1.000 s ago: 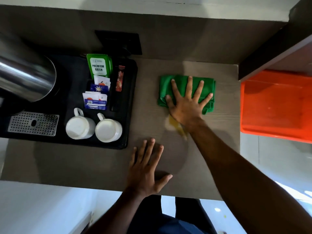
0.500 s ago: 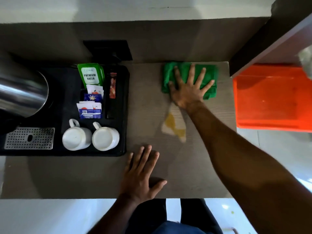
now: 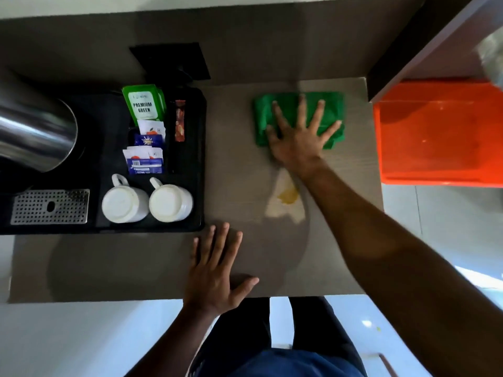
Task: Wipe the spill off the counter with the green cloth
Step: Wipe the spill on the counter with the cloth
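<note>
The green cloth (image 3: pixel 334 104) lies folded near the back right of the brown counter (image 3: pixel 239 170). My right hand (image 3: pixel 296 142) presses flat on it with fingers spread. Just nearer than the hand's heel is the spill (image 3: pixel 285 202), a pale wet patch with a yellow blot in it, partly hidden by my right forearm. The cloth is not over the spill. My left hand (image 3: pixel 215 278) rests flat on the counter near the front edge, fingers apart, holding nothing.
A black tray (image 3: pixel 200 159) fills the left side, holding two upturned white mugs (image 3: pixel 125 204), tea sachets (image 3: pixel 144 107) and a steel kettle (image 3: pixel 35 131). An orange bin (image 3: pixel 441 137) stands past the counter's right edge. A wall runs just behind the cloth.
One second ago the cloth sat against the spill; my right hand has pushed it toward the back, uncovering the wet patch. My left hand stays flat in place.
</note>
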A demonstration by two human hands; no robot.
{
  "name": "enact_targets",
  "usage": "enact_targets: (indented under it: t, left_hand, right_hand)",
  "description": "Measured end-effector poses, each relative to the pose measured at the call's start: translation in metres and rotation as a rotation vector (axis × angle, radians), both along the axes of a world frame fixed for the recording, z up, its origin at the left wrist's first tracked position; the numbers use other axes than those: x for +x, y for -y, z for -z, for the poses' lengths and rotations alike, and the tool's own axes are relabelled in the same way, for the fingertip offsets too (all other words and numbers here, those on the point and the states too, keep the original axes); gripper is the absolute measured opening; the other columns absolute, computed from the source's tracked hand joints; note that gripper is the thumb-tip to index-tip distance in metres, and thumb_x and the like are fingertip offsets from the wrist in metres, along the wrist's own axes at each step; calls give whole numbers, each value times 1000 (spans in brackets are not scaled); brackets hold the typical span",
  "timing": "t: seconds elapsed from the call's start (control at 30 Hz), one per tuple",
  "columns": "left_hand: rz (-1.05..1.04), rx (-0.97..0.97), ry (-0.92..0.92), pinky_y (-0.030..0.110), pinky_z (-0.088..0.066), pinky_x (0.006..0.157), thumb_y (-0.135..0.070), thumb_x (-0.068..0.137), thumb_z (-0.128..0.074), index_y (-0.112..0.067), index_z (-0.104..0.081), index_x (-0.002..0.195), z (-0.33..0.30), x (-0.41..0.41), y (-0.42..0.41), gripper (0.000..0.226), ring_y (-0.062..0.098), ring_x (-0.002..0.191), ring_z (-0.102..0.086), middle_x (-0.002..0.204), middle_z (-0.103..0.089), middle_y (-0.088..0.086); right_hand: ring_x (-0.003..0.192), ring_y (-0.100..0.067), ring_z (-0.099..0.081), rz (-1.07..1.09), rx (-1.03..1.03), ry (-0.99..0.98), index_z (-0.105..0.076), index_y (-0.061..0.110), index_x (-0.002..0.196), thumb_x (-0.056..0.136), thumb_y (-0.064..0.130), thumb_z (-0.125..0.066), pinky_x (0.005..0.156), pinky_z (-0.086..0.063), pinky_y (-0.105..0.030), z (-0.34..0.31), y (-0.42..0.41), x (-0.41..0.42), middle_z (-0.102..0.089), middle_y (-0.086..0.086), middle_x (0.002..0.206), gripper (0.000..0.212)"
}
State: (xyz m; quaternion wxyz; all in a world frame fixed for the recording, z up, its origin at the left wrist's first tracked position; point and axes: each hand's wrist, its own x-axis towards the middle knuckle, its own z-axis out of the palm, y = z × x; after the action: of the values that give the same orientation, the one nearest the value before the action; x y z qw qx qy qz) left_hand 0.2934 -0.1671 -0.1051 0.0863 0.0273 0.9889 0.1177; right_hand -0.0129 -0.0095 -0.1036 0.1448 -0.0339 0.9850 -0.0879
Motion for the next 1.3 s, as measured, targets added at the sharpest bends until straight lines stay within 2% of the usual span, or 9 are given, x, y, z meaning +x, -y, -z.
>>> enact_targets:
  t: [0.13,0.23,0.33,0.43,0.53,0.63,0.77,1.07,1.3]
  left_hand:
    - [-3,-20,-8,59,-11,126,-80,83,-50,-23,-33,163,0,0,2,99,36,159,-21,172,-25,10]
    - [-8,-29,-4,62,-17,124,-79,82,-52,-24,-34,162,0,0,1,99,37,158,-24,171,-28,11]
    - [-1,-18,-14,62,-16,125,-80,84,-51,-25,-28,164,1,2,1,100,36,160,-19,173,-24,10]
    - [-2,-20,-22,60,-11,127,-81,85,-49,-25,-26,165,3,1,2,100,35,161,-14,174,-20,9]
    - [-5,-20,-28,59,-9,128,-80,84,-50,-24,-29,164,2,2,1,100,35,161,-13,174,-20,9]
    - [-8,-19,-23,61,-13,126,-78,83,-52,-23,-33,163,3,1,1,99,36,160,-17,173,-22,11]
    - [-11,-22,-22,61,-9,127,-79,82,-50,-23,-32,163,8,1,2,100,35,161,-12,174,-21,10]
    - [0,-26,-78,57,-2,128,-80,84,-46,-27,-21,165,12,4,3,101,30,163,-2,175,-18,10]
    - [-18,-30,-77,59,-6,127,-82,84,-43,-30,-20,166,14,4,3,100,32,163,-7,175,-18,8]
  right_hand:
    - [154,-46,-8,-323,2,-51,-23,55,153,94,68,-24,109,-2,-83,-5,-6,111,-18,-3,170,60]
    - [154,-43,-14,-308,46,-50,-23,57,152,95,69,-29,110,-11,-82,-8,-77,174,-21,0,169,58]
    - [155,-44,-9,-173,51,-19,-17,60,151,92,70,-28,108,-9,-84,-8,-105,138,-16,1,170,60]
    - [154,-47,5,-3,1,5,-10,61,150,90,71,-22,107,4,-84,-5,-56,55,-5,1,172,63]
    - [154,-48,8,-77,6,19,-13,55,153,92,67,-24,107,9,-82,-4,-16,40,-3,-4,172,63]
    - [154,-48,-5,-321,47,-80,-21,52,154,96,63,-30,112,-4,-81,-6,-39,135,-13,-5,171,61]
    - [155,-45,-9,-327,62,-6,-11,59,153,96,66,-29,111,-14,-79,-11,-134,238,-13,0,171,61]
    - [154,-47,-5,-219,88,5,-19,61,149,87,76,-26,108,-2,-83,-12,-99,39,-18,-3,169,64]
    - [151,-47,-19,-268,110,-47,-26,53,152,94,72,-30,110,-20,-79,-12,-136,86,-31,-8,164,61]
